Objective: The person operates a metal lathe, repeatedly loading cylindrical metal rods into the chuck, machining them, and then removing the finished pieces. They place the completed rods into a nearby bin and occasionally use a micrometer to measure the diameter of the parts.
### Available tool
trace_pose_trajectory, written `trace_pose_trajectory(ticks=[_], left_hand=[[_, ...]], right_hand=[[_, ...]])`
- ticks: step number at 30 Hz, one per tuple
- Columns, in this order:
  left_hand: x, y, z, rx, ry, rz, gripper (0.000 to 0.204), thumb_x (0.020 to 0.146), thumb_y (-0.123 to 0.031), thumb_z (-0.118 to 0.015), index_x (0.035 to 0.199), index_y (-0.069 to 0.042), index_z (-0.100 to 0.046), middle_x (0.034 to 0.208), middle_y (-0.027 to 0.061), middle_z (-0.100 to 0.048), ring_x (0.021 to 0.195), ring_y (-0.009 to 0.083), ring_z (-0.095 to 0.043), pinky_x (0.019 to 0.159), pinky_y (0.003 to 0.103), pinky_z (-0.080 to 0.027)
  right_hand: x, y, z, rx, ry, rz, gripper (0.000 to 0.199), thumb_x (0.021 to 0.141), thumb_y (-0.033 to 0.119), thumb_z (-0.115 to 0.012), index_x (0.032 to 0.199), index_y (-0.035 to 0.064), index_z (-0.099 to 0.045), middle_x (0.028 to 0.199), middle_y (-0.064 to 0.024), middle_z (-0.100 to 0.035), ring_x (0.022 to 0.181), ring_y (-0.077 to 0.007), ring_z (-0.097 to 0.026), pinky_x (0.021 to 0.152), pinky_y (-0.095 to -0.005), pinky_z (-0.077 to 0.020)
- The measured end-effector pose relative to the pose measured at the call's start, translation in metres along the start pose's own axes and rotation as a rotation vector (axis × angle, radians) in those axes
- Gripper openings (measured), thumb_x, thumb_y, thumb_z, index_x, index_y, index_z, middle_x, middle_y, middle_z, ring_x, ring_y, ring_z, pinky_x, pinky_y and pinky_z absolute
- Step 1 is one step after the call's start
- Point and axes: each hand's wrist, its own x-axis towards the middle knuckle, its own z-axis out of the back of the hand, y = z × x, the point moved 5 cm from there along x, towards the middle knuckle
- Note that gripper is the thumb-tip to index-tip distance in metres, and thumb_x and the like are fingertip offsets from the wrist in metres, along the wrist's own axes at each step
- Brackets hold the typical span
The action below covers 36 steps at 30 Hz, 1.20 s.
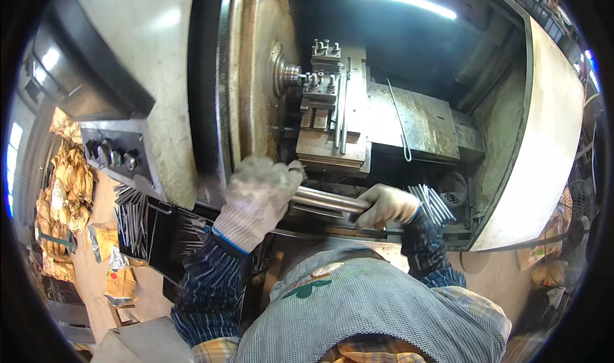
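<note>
Both my hands wear pale knitted work gloves and are closed on a shiny metal bar [329, 200] in front of the lathe's bed. My left hand [259, 187] is at the bar's left end, and my right hand [387, 206] wraps round its right end. Slight blur hides whether it is one bar or several rods together. Just beyond the right hand, a bundle of thin metal rods [433, 203] lies on the machine's front. Behind the bar stand the lathe's chuck [289, 75] and its tool post [322, 85]; two slim rods [342, 117] lie along the slide.
A hooked metal rod [401, 123] rests on the flat cover plate [425, 123]. The machine's door [537, 152] bounds the right side, and a knobbed control panel [118, 155] the left. Lower left are piled rods [132, 222], a black bin [165, 241] and yellow sacks [61, 197].
</note>
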Motion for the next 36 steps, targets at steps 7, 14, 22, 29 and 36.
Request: trace_pose_trajectory(ticks=[7, 14, 22, 29, 36], left_hand=[[0.078, -0.007, 0.053, -0.292, -0.615, -0.002, 0.082, 0.084, -0.029, -0.079, 0.154, -0.01, -0.04, 0.152, 0.0164, -0.042, 0.141, 0.0323, -0.042, 0.118, 0.048, -0.037], [0.112, -0.029, -0.001, -1.748, -0.282, 0.232, 0.069, 0.087, -0.019, -0.081, 0.145, -0.002, -0.048, 0.128, 0.0157, -0.061, 0.118, 0.024, -0.061, 0.099, 0.035, -0.054], [0.122, -0.062, 0.014, -1.805, -0.071, 0.118, 0.032, 0.093, -0.021, -0.077, 0.12, -0.004, -0.07, 0.089, -0.0003, -0.068, 0.076, 0.0056, -0.062, 0.065, 0.021, -0.052], [0.128, -0.076, 0.005, -2.147, -0.14, -0.002, 0.028, 0.094, -0.012, -0.074, 0.119, 0.0, -0.069, 0.104, 0.0066, -0.073, 0.088, 0.0104, -0.067, 0.08, 0.025, -0.056], [0.143, -0.083, 0.008, -2.449, -0.128, 0.023, 0.031, 0.097, -0.003, -0.066, 0.127, 0.002, -0.062, 0.113, 0.0131, -0.07, 0.103, 0.0219, -0.07, 0.089, 0.034, -0.061]], right_hand=[[0.006, -0.044, 0.0, 0.523, -0.318, 0.177, 0.016, 0.086, 0.017, -0.08, 0.091, 0.0043, -0.071, 0.064, 0.0016, -0.059, 0.048, -0.007, -0.052, 0.042, -0.0227, -0.0397], [-0.013, -0.052, 0.014, 0.586, -0.539, 0.163, 0.016, 0.084, 0.018, -0.08, 0.086, 0.0051, -0.071, 0.063, 0.0016, -0.06, 0.049, -0.0072, -0.054, 0.044, -0.0218, -0.0415], [-0.01, -0.082, 0.003, 0.814, -0.404, 0.347, 0.021, 0.095, 0.008, -0.071, 0.112, -0.0024, -0.069, 0.076, -0.0014, -0.064, 0.064, -0.0068, -0.059, 0.055, -0.0225, -0.0495], [-0.01, -0.088, -0.003, 0.84, -0.385, 0.525, 0.036, 0.093, 0.01, -0.072, 0.115, -0.0171, -0.062, 0.07, -0.002, -0.065, 0.056, -0.01, -0.062, 0.046, -0.0206, -0.0487], [-0.013, -0.099, -0.004, 0.854, -0.462, 0.451, 0.039, 0.094, 0.028, -0.071, 0.116, -0.0046, -0.067, 0.074, 0.0015, -0.061, 0.057, -0.0048, -0.055, 0.049, -0.0173, -0.0434]])
